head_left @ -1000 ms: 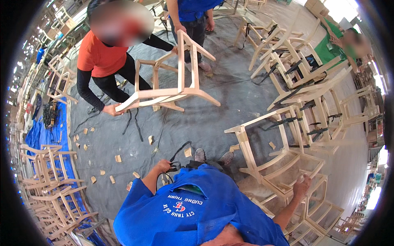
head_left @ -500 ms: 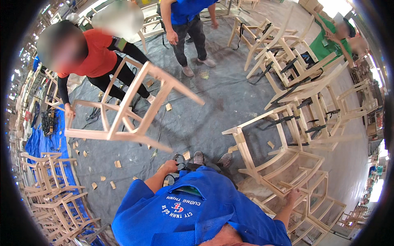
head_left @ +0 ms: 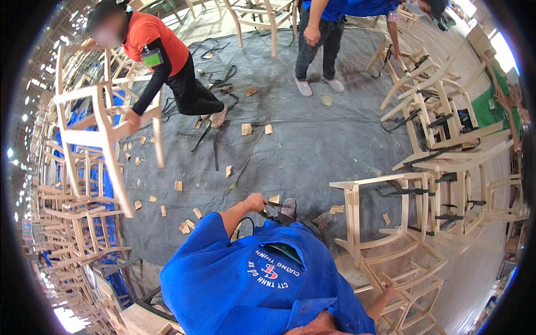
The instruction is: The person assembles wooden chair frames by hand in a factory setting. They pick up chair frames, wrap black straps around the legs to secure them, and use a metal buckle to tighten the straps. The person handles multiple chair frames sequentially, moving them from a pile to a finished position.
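My left hand (head_left: 256, 202) is closed in front of my waist on a black strap (head_left: 253, 224), part of which hangs in a loop by my blue shirt. The end near my fingers is dark and too small to make out. Low on the right, my right hand (head_left: 388, 292) is on a rail of an unpainted wooden chair frame (head_left: 410, 258), its fingers curled over the wood. Beside it stands another wooden chair (head_left: 353, 215) with black straps (head_left: 410, 191) drawn round its parts.
At the left, a person in an orange shirt (head_left: 162, 42) carries a wooden chair (head_left: 100, 131) near stacked chairs (head_left: 84, 223). Another person in blue (head_left: 357, 8) bends toward strapped chairs (head_left: 441, 120) at the far right. Wood scraps (head_left: 178, 186) and loose straps (head_left: 216, 151) lie on the grey floor sheet (head_left: 312, 145).
The person in orange has swung the chair leftward toward the stacks. The person in blue now leans toward the chairs at right. My view has shifted; both my hands keep their holds.
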Motion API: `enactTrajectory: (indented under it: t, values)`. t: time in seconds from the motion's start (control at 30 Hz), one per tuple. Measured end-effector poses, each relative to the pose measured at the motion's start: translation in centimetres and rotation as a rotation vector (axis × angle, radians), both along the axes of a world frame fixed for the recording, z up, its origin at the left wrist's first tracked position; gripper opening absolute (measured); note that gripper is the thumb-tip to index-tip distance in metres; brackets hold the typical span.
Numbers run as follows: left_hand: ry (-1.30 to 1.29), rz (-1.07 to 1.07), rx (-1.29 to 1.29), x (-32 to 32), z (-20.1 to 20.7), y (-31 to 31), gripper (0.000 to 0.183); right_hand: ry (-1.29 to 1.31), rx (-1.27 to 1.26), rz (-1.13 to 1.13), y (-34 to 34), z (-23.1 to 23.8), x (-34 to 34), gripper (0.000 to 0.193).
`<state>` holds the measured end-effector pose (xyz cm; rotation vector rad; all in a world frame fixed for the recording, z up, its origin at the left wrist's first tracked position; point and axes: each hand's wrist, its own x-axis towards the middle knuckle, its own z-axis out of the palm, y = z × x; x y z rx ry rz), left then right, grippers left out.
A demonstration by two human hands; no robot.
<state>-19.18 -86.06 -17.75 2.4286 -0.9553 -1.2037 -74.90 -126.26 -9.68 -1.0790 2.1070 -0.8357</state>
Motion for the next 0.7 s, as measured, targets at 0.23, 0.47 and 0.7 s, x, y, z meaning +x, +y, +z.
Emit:
enactTrajectory:
  t: [0.23, 0.47, 0.7]
  values:
    - [-0.257, 0.404, 0.036, 11.5, 1.7, 5.8, 0.036, -0.005, 0.053, 0.144, -1.3, -0.3, 4.5, 0.058]
    - [-0.909, 0.701, -0.081, 26.4, 14.1, 13.1, 0.036, -0.534, 0.245, 0.127, -1.2, 2.4, 3.3, 0.038]
    - [-0.887, 0.873, -0.207, 23.7, 15.9, 13.5, 0.032, -0.697, 0.230, 0.122, -2.6, 2.2, 3.0, 0.024]
